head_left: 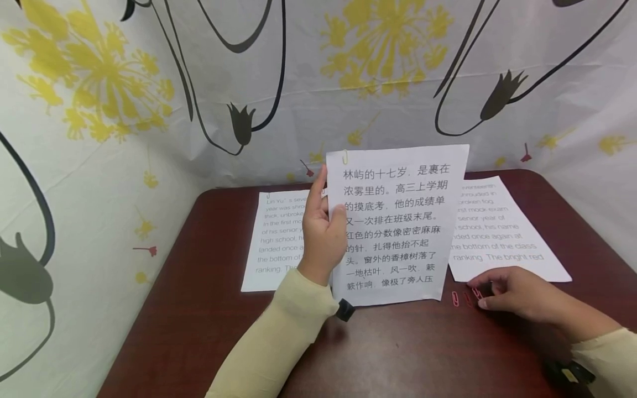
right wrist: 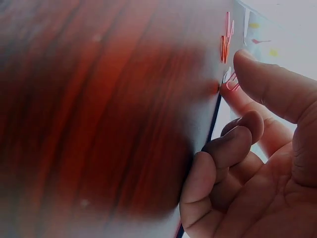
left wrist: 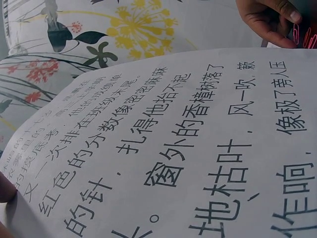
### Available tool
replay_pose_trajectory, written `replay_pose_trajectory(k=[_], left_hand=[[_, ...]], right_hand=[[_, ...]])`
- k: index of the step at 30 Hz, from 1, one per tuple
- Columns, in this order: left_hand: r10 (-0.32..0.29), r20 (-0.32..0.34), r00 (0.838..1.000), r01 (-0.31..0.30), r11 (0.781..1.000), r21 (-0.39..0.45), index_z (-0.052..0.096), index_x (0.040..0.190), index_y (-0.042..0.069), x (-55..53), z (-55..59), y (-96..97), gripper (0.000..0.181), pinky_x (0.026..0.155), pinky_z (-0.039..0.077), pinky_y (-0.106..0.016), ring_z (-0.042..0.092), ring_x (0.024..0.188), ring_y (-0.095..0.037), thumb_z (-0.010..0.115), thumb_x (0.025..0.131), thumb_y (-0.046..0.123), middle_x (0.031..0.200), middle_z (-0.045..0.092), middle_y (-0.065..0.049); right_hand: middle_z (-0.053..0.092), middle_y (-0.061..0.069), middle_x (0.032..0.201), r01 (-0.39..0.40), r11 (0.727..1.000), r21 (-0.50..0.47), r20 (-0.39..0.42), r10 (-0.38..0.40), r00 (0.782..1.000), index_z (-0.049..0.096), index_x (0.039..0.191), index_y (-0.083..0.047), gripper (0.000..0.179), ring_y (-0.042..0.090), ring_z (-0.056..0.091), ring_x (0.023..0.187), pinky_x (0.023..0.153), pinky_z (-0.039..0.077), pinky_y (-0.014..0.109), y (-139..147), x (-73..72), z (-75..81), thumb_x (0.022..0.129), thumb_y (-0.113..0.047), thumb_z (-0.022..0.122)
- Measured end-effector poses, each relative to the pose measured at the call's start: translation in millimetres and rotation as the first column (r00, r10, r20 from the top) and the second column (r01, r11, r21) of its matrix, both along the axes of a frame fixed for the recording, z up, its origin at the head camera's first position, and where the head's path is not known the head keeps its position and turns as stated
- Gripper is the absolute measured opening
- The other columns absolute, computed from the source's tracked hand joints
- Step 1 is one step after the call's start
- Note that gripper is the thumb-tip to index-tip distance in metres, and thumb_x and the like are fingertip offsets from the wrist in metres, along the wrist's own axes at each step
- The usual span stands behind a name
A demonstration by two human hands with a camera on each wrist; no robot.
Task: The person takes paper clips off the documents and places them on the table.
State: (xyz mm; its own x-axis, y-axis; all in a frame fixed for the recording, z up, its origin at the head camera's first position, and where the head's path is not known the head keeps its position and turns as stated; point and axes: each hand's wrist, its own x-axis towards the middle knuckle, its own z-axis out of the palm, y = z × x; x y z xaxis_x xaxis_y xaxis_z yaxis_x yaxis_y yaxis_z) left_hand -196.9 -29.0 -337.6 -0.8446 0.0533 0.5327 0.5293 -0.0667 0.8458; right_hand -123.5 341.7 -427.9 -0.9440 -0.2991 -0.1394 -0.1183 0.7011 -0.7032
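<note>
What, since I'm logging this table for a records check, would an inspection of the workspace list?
Surface: dark reddish table.
Job's things: raised sheet with yellow clip near its top-left corner; left sheet and right sheet lying on the table; pink clip, other clips beside it.
Clutter: nothing seen.
Left hand: holds the raised sheet by its left edge.
Right hand: at the pink clip; grip unclear.
Cables: nothing seen.
Surroundings: flower-patterned cloth behind and left of the table.
</note>
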Motion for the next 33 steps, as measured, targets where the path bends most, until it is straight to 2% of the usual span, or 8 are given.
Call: replay_pose_trajectory(k=[8,11,13,16,20,24,29,33], left_hand=[[-0.007,0.003,1.0,0.007,1.0,0.0,0.027,0.168,0.034,0.3,-0.4,0.2,0.077,0.046,0.048,-0.026,0.079,0.081,-0.03,0.046,0.104,-0.004,0.12,0.077,-0.014],[-0.011,0.007,1.0,0.011,1.0,-0.002,0.026,0.168,0.033,0.3,-0.6,0.2,0.076,0.047,0.049,-0.026,0.079,0.08,-0.03,0.046,0.104,-0.004,0.12,0.077,-0.015],[-0.012,0.006,1.0,0.012,1.0,-0.001,0.026,0.168,0.031,0.0,-0.7,0.2,0.076,0.048,0.049,-0.026,0.079,0.079,-0.031,0.046,0.104,-0.004,0.119,0.077,-0.015],[-0.008,0.006,1.0,0.008,1.0,0.0,0.027,0.168,0.032,-0.5,-1.1,-0.1,0.076,0.048,0.049,-0.025,0.078,0.078,-0.03,0.046,0.104,-0.004,0.119,0.077,-0.015],[0.002,0.014,1.0,-0.002,1.0,-0.004,0.027,0.167,0.037,-0.1,-1.2,-0.3,0.078,0.048,0.05,-0.025,0.078,0.078,-0.03,0.046,0.104,-0.004,0.118,0.077,-0.014],[-0.002,0.025,1.0,0.002,1.0,-0.004,0.027,0.167,0.039,1.0,-1.7,-0.1,0.079,0.05,0.052,-0.026,0.079,0.081,-0.03,0.046,0.104,-0.004,0.119,0.077,-0.014],[0.0,0.019,1.0,0.0,1.0,0.008,0.027,0.167,0.037,2.1,-1.5,0.5,0.079,0.052,0.055,-0.027,0.08,0.086,-0.03,0.046,0.103,-0.005,0.123,0.076,-0.013],[-0.012,0.014,1.0,0.012,1.0,0.017,0.028,0.167,0.038,1.8,-1.1,2.0,0.08,0.053,0.056,-0.027,0.08,0.085,-0.03,0.046,0.102,-0.006,0.123,0.076,-0.013]], right_hand=[[0.051,-0.006,0.063,0.03,0.999,0.031,-0.014,-0.029,0.999,0.075,0.116,0.0,0.037,0.004,0.045,0.055,0.049,0.039,0.025,-1.7,-0.2,3.2,0.084,-0.014,0.086],[0.051,-0.008,0.063,0.059,0.998,0.038,-0.115,-0.054,0.992,0.076,0.115,-0.002,0.033,0.003,0.044,0.054,0.049,0.038,0.026,-5.6,-0.4,13.1,0.086,-0.015,0.086],[0.051,-0.009,0.064,0.081,0.996,0.022,-0.21,-0.075,0.975,0.076,0.114,-0.002,0.031,0.003,0.043,0.055,0.048,0.036,0.026,-9.9,-1.5,25.0,0.087,-0.013,0.085],[0.05,-0.009,0.067,0.118,0.992,-0.033,-0.361,-0.122,0.925,0.076,0.113,-0.007,0.03,0.005,0.042,0.055,0.047,0.032,0.028,-21.5,-3.8,49.7,0.085,-0.009,0.086],[0.054,-0.007,0.072,0.154,0.979,-0.135,-0.486,-0.201,0.851,0.075,0.113,-0.011,0.032,0.007,0.046,0.058,0.047,0.032,0.028,-43.4,-4.2,87.2,0.084,-0.003,0.086],[0.06,-0.01,0.081,0.133,0.964,-0.231,-0.598,-0.249,0.762,0.076,0.113,-0.007,0.04,0.003,0.053,0.07,0.058,0.04,0.015,-67.6,-5.0,119.5,0.078,0.007,0.086],[0.069,-0.02,0.103,0.02,0.976,-0.217,-0.75,-0.179,0.637,0.078,0.114,-0.003,0.05,-0.004,0.059,0.089,0.083,0.045,0.008,-96.2,-15.9,149.0,0.068,0.011,0.089],[0.072,-0.018,0.112,-0.051,0.976,-0.211,-0.803,-0.144,0.579,0.078,0.113,-0.003,0.049,-0.003,0.06,0.096,0.087,0.044,0.014,-114.5,-26.1,165.8,0.067,0.005,0.09]])
